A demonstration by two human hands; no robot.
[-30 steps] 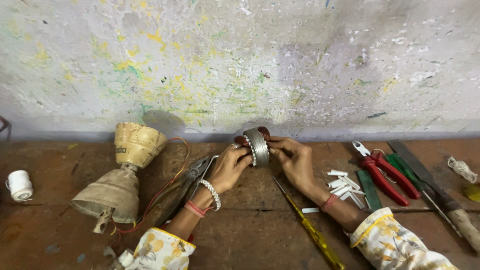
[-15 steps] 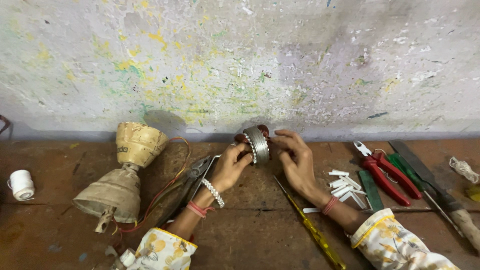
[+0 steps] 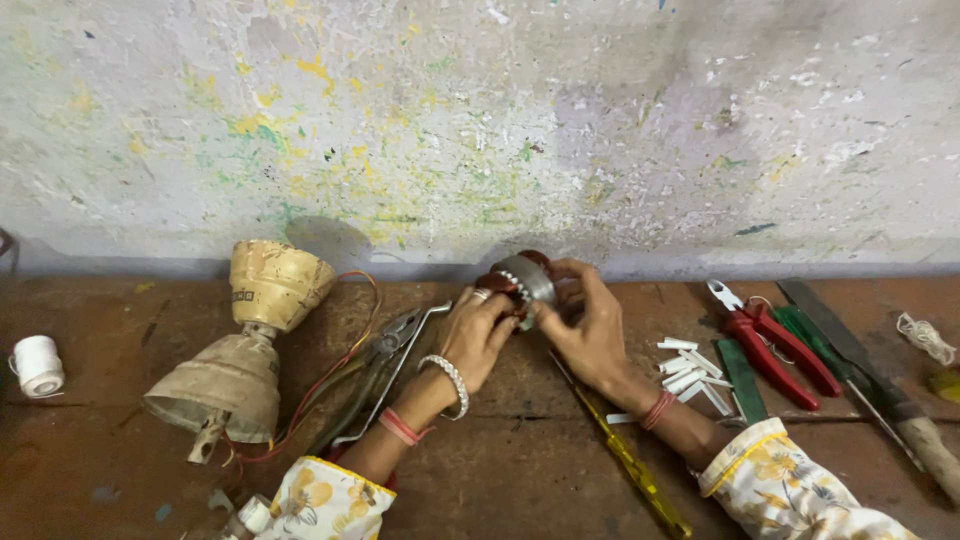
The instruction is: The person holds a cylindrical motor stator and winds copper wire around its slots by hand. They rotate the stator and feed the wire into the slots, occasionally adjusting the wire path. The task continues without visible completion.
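Little has shifted: left hand [image 3: 478, 335] and right hand [image 3: 590, 330] still clasp the motor core [image 3: 522, 280]. Looks heavy, rigid; windings fragile, hold the steel rim.

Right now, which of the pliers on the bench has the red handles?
The pliers on the right, beside the green-handled tool. The other pliers lie left of the hands, with dark handles, next to the dusty fan housing.

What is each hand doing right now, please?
Left hand: closed on the round metal part, holding it.
Right hand: closed on the same part, fingers curled over it.
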